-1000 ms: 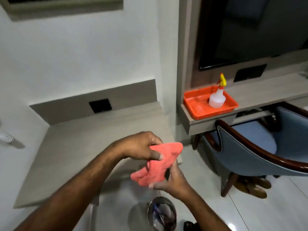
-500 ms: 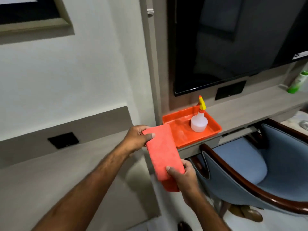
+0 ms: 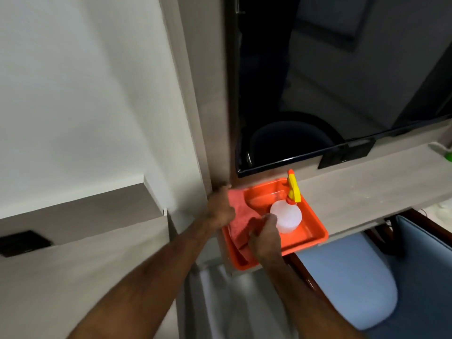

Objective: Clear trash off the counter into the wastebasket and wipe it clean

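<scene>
Now, both hands' fingers clenched on red cloth (image 3: 241,222), left hand (image 3: 220,208) far end, right hand (image 3: 264,237) near, over orange tray (image 3: 310,237)

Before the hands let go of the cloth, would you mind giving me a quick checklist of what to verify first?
1. Cloth over the orange tray, left side: ok.
2. Left hand and right hand both on the cloth: ok.
3. Cloth lying flat in the tray: cannot tell, hands cover it.
4. Spray bottle upright in the tray: ok.
5. Right hand clear of the bottle: cannot tell, they look very close.
6. Tray fully on the shelf: not ok, its near corner overhangs.
</scene>
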Demonstrator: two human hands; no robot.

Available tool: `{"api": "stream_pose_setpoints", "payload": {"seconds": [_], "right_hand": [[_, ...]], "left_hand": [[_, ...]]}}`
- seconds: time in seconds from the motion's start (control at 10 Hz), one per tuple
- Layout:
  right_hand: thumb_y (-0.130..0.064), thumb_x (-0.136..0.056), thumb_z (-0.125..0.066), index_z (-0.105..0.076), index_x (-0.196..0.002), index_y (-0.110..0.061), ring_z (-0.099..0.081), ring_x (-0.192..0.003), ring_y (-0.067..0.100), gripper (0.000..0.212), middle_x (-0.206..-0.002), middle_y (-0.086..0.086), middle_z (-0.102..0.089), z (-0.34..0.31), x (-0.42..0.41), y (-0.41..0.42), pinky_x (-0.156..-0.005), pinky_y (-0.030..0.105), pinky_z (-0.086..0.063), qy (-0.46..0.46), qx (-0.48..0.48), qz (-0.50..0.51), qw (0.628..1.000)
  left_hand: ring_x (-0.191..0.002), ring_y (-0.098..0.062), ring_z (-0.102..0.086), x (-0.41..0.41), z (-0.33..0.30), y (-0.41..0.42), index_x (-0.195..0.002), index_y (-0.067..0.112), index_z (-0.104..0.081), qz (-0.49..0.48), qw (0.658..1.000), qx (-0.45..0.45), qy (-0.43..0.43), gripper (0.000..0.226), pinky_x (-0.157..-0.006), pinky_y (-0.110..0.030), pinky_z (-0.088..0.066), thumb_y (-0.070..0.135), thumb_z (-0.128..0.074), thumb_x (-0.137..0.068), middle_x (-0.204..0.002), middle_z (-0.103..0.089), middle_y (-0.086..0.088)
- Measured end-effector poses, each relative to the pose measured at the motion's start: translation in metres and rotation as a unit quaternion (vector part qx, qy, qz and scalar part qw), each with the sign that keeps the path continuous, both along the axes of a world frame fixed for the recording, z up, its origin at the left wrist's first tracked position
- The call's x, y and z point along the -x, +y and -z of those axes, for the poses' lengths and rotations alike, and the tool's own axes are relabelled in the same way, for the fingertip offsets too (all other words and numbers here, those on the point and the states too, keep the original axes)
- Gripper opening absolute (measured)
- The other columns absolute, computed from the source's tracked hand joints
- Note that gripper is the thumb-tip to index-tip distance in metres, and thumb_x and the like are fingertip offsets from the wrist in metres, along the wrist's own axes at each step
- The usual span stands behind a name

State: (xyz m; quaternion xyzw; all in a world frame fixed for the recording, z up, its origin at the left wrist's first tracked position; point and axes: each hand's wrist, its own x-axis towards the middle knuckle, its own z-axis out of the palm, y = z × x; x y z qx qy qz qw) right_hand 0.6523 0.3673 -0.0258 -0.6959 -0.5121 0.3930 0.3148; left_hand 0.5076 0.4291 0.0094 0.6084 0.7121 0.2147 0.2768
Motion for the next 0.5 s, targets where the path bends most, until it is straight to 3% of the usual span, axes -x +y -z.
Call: {"api": "stream_pose_setpoints", "payload": {"seconds": [0.1,0.2,0.3,0.4,0.5], "right_hand": [[-0.021,-0.09,-0.061,-0.061,-0.101,-0.01,-0.066,-0.097,0.032,0.016,-0.1,0.014,-0.07,0.016,0.008,0.018,-0.08,0.032,-0.046,-0.142,0.053,-0.102,0.983],[-0.024,-0.084,-0.067,-0.068,-0.105,-0.006,-0.067,-0.105,0.027,0.027,-0.111,0.012,-0.071,0.026,0.014,0.021,-0.091,0.03,-0.049,-0.278,0.1,-0.222,0.929],[-0.02,-0.089,-0.057,-0.062,-0.119,-0.008,-0.062,-0.116,0.032,0.033,-0.124,0.016,-0.064,0.027,0.021,0.012,-0.098,0.037,-0.05,-0.311,0.119,-0.235,0.913],[-0.025,-0.096,-0.043,-0.059,-0.128,-0.016,-0.053,-0.123,0.037,0.036,-0.136,0.017,-0.053,0.01,0.036,0.0,-0.1,0.042,-0.049,-0.417,0.123,-0.201,0.877],[-0.031,-0.097,-0.041,-0.059,-0.128,-0.018,-0.05,-0.124,0.036,0.038,-0.137,0.017,-0.05,-0.028,0.065,-0.01,-0.102,0.044,-0.046,-0.465,0.033,-0.169,0.868]], "left_hand": [[-0.128,-0.029,-0.052,0.0,0.024,0.008,-0.145,0.013,-0.043,0.06,0.994,0.043,0.085,0.068,-0.098,-0.029,-0.048,0.008,-0.067,-0.081,-0.14,-0.052,-0.015],[-0.125,-0.027,-0.053,0.004,0.025,-0.008,-0.132,0.008,-0.055,0.106,0.987,0.025,0.118,0.046,-0.1,-0.031,-0.049,0.01,-0.062,-0.086,-0.136,-0.055,-0.014],[-0.117,-0.031,-0.06,0.024,0.017,-0.039,-0.129,0.004,-0.059,0.147,0.982,-0.035,0.114,0.041,-0.104,-0.038,-0.05,0.013,-0.058,-0.089,-0.131,-0.061,-0.018],[-0.116,-0.032,-0.062,0.065,-0.01,-0.076,-0.13,0.005,-0.059,0.145,0.977,-0.06,0.144,0.041,-0.101,-0.036,-0.049,0.02,-0.055,-0.092,-0.128,-0.065,-0.018],[-0.113,-0.039,-0.065,0.117,-0.037,-0.107,-0.127,-0.004,-0.06,0.102,0.962,-0.154,0.203,0.043,-0.099,-0.041,-0.052,0.017,-0.063,-0.089,-0.125,-0.066,-0.025]]}}
